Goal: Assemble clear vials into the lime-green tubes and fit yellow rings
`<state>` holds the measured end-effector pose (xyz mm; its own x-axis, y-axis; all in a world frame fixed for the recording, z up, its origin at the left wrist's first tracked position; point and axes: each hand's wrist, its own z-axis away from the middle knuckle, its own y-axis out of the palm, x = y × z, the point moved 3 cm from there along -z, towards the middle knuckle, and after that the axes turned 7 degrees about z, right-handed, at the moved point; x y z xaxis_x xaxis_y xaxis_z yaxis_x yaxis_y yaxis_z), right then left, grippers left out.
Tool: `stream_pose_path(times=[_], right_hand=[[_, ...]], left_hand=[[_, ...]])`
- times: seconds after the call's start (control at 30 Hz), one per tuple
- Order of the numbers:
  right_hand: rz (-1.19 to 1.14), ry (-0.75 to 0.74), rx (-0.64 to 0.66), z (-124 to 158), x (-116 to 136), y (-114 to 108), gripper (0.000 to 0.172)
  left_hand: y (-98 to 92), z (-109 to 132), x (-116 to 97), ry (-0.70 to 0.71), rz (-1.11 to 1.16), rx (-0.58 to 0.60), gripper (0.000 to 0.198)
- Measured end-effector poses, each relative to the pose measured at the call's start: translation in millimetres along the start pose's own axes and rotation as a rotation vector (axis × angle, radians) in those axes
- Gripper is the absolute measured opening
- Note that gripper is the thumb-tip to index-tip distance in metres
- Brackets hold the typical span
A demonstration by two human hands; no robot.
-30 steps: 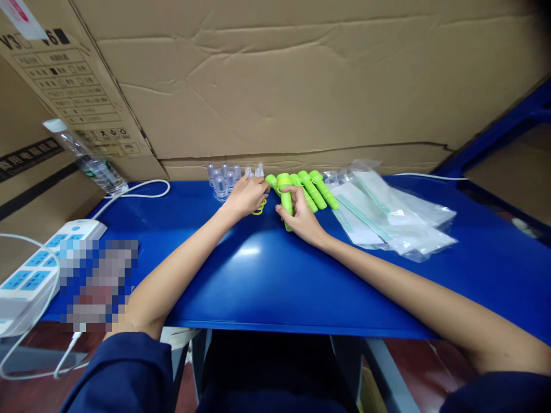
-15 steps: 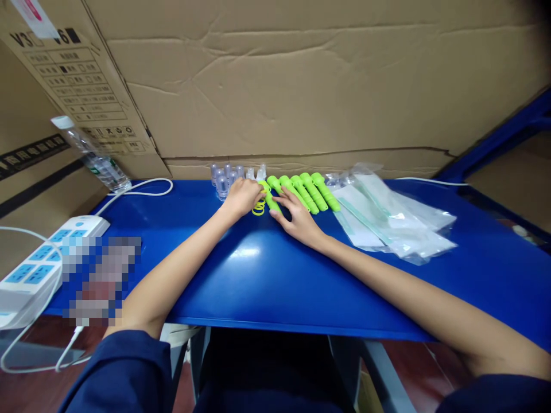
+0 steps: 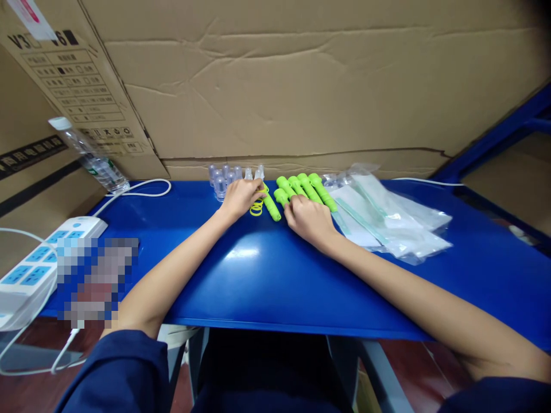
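My left hand (image 3: 241, 198) is closed at the head end of a lime-green flashlight-shaped tube (image 3: 272, 209), which slants toward me on the table. Beside its fingers lie several thin yellow rings (image 3: 256, 210). My right hand (image 3: 310, 219) is curled around another green tube (image 3: 281, 196); only that one's flared head shows. Just behind it, several more green tubes (image 3: 310, 188) lie side by side. Clear plastic caps (image 3: 220, 187) stand in a group left of my left hand, with small whitish clear pieces (image 3: 259, 172) behind it.
Clear plastic bags with white sheets (image 3: 387, 221) lie right on the blue table (image 3: 241, 287). At left are a white power strip (image 3: 51, 258), a blurred-out flat object (image 3: 103, 275), a white cable (image 3: 167, 189) and a water bottle (image 3: 92, 158). Cardboard (image 3: 279, 86) walls the back.
My right hand has gone from fingers spread over the tubes to curled around one, pulling its head nearer me. The tube at my left hand now lies apart from the row.
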<state>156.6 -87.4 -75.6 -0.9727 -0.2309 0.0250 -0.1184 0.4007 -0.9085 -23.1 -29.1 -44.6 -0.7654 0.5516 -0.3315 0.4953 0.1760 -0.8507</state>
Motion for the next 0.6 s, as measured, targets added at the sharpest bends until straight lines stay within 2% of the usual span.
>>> stream_pose_path(times=[0.1,0.17,0.23,0.4,0.53,0.6], right_hand=[[-0.059,0.032,0.043,0,-9,10,0.037],[-0.105,0.005,0.095,-1,-13,17,0.041],[-0.144,-0.02,0.12,-3,-15,19,0.038],[-0.173,0.002,0.056,-5,-12,6,0.041],[-0.222,-0.075,0.002,-2,-5,-2,0.046],[-0.24,-0.106,-0.009,0,-2,-3,0.047]], left_hand=[[3.1,-1,1,0.039,0.065,-0.006,0.011],[4.9,-2,2,0.068,0.092,-0.005,0.012],[6.2,-4,3,0.097,0.119,-0.013,0.016],[6.6,-6,12,0.128,0.222,-0.127,0.023],[4.8,-6,17,0.122,0.335,-0.253,0.021],[5.6,-6,17,0.102,0.404,-0.279,0.021]])
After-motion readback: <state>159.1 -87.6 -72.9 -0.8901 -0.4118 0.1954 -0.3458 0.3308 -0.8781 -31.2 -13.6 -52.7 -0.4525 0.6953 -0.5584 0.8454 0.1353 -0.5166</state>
